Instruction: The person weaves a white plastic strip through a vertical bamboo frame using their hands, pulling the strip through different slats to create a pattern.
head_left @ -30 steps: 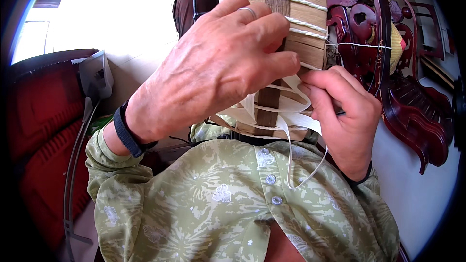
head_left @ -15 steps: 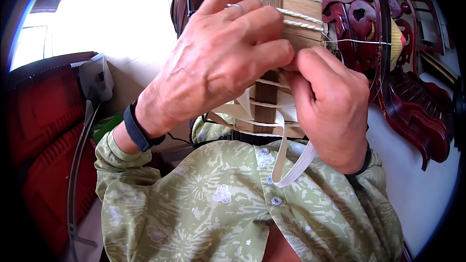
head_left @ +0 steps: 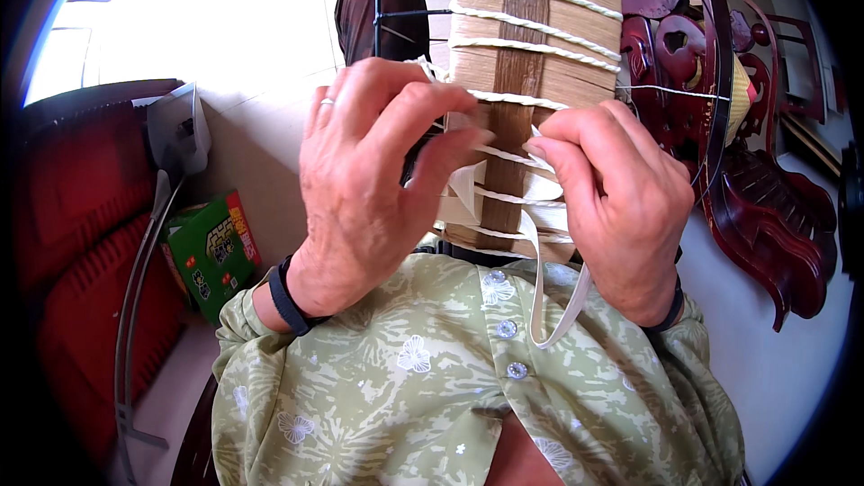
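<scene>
A long panel of tan strands with a dark brown lengthwise stripe runs away from me, crossed by several white twisted cords. My right hand is closed over the panel's right side, thumb and forefinger pinching a flat white ribbon whose tip peeks out. Below that hand the ribbon hangs in a loop against my shirt, and more of it lies among the nearer cords. By the panel's left edge, my left hand has thumb and forefinger apart; its fingertips are slightly blurred and I see nothing between them.
Thin black metal bars stand left of the panel. Carved dark red wooden furniture is at the right, with a thin white string running toward it. On the left are a green box, a grey metal stand and red seating.
My hands, together at the panel before, are now apart. The left has moved left and its fingers have parted; the right stays pinched. More of the panel and the green box shows.
</scene>
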Demonstrator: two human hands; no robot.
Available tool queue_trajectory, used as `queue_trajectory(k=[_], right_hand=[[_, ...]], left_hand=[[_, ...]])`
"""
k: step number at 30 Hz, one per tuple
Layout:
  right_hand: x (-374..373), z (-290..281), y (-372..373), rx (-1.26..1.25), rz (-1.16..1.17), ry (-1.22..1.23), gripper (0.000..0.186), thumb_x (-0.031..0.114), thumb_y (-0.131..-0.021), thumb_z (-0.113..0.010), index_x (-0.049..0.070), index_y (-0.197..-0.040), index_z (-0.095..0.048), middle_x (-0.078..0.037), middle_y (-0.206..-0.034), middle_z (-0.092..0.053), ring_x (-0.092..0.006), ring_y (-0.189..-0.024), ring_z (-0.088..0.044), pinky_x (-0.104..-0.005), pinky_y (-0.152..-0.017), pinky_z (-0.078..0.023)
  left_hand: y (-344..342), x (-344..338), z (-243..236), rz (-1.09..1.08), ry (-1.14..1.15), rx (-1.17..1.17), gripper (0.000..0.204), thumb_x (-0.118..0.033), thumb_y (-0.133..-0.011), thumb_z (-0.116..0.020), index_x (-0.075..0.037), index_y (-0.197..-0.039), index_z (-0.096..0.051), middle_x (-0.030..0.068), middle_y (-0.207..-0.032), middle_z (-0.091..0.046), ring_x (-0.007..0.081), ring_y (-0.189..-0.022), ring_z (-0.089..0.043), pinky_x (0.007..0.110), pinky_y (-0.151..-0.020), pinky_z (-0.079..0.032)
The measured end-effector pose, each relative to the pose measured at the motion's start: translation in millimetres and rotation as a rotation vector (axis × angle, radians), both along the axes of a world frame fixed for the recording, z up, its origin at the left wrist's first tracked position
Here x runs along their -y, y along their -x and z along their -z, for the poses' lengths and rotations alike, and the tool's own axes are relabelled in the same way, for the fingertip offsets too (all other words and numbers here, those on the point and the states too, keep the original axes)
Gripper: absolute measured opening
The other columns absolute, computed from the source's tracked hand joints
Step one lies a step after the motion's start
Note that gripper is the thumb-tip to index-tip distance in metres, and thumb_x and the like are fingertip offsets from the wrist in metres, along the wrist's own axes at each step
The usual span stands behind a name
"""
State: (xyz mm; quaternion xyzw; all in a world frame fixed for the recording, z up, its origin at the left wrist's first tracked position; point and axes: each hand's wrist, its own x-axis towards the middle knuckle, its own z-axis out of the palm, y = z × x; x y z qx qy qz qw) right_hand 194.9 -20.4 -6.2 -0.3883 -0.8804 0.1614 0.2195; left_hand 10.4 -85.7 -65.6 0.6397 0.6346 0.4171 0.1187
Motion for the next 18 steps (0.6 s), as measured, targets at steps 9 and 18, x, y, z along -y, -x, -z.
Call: queue_trajectory(k=[9,18], right_hand=[[6,-19,-18,-0.090,0.104,0.379,0.028,-0.008,-0.077,-0.081,0.001,-0.100,-0.068,-0.004,-0.085,-0.061,-0.0087,-0.065,-0.061,-0.0257,-0.058,-0.046],[6,-14,-31,0.011,0.056,0.183,0.015,-0.001,-0.079,-0.082,0.000,-0.083,-0.068,-0.004,-0.070,-0.053,-0.0111,-0.055,-0.049,-0.0289,-0.051,-0.036]], left_hand=[[-22,-2,-4,-0.049,0.097,0.050,0.029,-0.016,-0.074,-0.088,-0.009,-0.096,-0.071,-0.0007,-0.093,-0.069,0.0167,-0.079,-0.059,0.033,-0.089,-0.040],[-35,6,1,-0.082,0.080,0.328,0.016,-0.008,-0.090,-0.075,-0.008,-0.103,-0.067,0.0011,-0.090,-0.068,0.0187,-0.072,-0.062,0.034,-0.079,-0.040]])
